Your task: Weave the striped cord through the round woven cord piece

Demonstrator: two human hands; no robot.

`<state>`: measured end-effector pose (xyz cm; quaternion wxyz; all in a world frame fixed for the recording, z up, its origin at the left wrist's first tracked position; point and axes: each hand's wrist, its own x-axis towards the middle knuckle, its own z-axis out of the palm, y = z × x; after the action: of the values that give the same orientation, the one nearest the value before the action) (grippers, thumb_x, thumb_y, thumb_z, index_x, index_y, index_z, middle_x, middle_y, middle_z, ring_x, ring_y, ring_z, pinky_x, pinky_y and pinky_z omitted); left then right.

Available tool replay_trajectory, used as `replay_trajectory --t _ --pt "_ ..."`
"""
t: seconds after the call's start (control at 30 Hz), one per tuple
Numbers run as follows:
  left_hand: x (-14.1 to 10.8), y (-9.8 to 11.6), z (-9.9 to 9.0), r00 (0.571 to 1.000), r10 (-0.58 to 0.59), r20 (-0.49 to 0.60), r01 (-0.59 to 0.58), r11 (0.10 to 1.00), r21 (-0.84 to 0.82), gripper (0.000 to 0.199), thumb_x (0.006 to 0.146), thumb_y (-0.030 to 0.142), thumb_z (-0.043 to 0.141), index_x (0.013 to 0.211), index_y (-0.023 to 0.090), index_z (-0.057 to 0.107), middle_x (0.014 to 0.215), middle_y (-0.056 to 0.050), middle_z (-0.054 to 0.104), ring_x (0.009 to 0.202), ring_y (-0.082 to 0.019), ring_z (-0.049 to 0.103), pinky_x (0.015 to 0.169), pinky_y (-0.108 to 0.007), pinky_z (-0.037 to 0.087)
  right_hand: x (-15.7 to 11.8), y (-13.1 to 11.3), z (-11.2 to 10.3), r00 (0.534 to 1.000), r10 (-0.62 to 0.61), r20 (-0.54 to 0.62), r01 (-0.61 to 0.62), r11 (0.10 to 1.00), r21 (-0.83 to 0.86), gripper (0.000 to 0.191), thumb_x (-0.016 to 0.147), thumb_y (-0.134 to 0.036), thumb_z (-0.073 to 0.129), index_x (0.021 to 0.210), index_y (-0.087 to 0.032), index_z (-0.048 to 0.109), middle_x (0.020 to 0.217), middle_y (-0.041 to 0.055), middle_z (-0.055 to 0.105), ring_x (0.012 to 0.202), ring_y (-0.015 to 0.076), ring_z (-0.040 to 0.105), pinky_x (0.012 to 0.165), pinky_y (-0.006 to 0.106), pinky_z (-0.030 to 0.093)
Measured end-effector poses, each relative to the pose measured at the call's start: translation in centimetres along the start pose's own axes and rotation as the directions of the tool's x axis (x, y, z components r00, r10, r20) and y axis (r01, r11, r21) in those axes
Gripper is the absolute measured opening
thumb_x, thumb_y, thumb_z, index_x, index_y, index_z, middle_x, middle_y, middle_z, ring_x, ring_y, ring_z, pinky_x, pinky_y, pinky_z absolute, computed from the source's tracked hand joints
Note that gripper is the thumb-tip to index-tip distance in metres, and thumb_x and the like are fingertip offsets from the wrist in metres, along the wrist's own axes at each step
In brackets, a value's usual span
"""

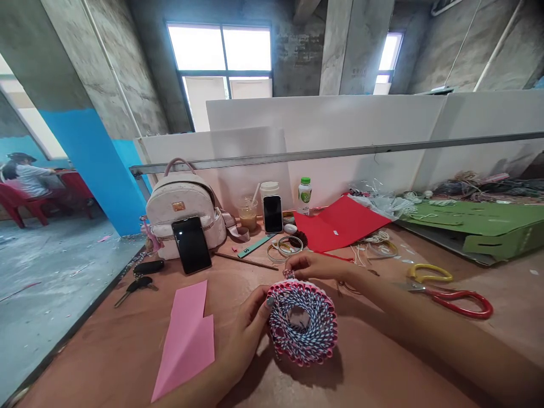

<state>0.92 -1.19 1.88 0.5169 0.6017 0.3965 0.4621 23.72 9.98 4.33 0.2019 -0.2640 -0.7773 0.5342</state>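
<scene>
A round ring wound with blue-and-white twisted cord (312,337) has a scalloped pink-red edge and an open centre. My left hand (254,317) grips its left side, with the thumb on the front face and the fingers behind. At the ring's top edge, my right hand (302,265) is closed in a pinch on a short bit of the patterned cord (289,274). The fingertips partly hide that cord. The ring is held tilted above the brown tabletop (365,374), casting a shadow on it.
Pink paper (187,340) lies left, near keys (140,283) and a phone (191,245) against a backpack (182,192). Scissors (450,292) rest right. Behind are metal rings (290,245), a drink cup (247,214), a bottle (305,195), red sheet (340,224) and green cardboard (480,221).
</scene>
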Motion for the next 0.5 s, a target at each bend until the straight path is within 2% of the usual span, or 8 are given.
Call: replay_trajectory --t 0.1,0.2,0.33,0.43,0.5 --pt "0.1 -0.3 0.0 1.000 -0.005 -0.015 0.005 1.000 -0.006 0.039 0.093 0.056 0.061 0.113 0.025 0.074 0.115 -0.005 0.075 0.117 -0.027 0.061 0.097 -0.033 0.049 -0.1 0.1 -0.4 0.993 0.001 -0.119 0.003 0.999 0.040 0.029 0.082 -0.045 0.070 0.087 -0.018 0.062 0.078 -0.0005 0.059 0.069 0.0144 0.055 0.063 0.025 0.045" --pt "0.2 -0.3 -0.1 1.000 -0.011 -0.011 0.010 1.000 -0.019 0.039 0.092 0.057 0.061 0.111 0.025 0.074 0.113 -0.005 0.075 0.113 -0.026 0.062 0.098 -0.033 0.048 -0.1 0.2 -0.5 0.990 0.004 -0.143 0.002 0.999 0.044 0.028 0.081 -0.045 0.069 0.086 -0.019 0.062 0.078 0.0001 0.060 0.072 0.0154 0.058 0.066 0.026 0.048" --pt "-0.2 0.1 -0.2 0.998 -0.009 0.055 0.012 0.999 -0.050 0.039 0.092 0.057 0.061 0.112 0.027 0.075 0.114 -0.004 0.075 0.110 -0.025 0.063 0.100 -0.033 0.047 -0.4 -0.1 -0.8 0.999 0.032 -0.032 -0.032 0.999 0.001 0.018 0.076 -0.028 0.067 0.090 -0.018 0.069 0.086 0.0027 0.068 0.080 0.0181 0.064 0.073 0.028 0.052" --pt "-0.7 0.5 -0.3 0.989 -0.002 0.146 0.009 0.999 -0.047 0.036 0.095 0.053 0.058 0.112 0.026 0.075 0.113 -0.006 0.074 0.110 -0.026 0.062 0.099 -0.035 0.046 -0.7 -0.4 -1.2 0.997 0.060 0.057 -0.056 0.997 -0.060 0.037 0.070 -0.010 0.058 0.103 -0.018 0.072 0.102 0.0048 0.073 0.095 0.0199 0.068 0.084 0.030 0.054" --pt "-0.8 0.6 -0.4 0.986 -0.015 0.167 0.021 0.999 -0.036 0.036 0.096 0.053 0.058 0.111 0.026 0.075 0.111 -0.006 0.075 0.108 -0.026 0.063 0.097 -0.035 0.047 -0.9 -0.6 -1.5 0.995 0.070 0.070 -0.062 0.993 -0.103 0.050 0.067 -0.003 0.051 0.110 -0.018 0.072 0.109 0.0052 0.073 0.101 0.0197 0.068 0.088 0.031 0.053"
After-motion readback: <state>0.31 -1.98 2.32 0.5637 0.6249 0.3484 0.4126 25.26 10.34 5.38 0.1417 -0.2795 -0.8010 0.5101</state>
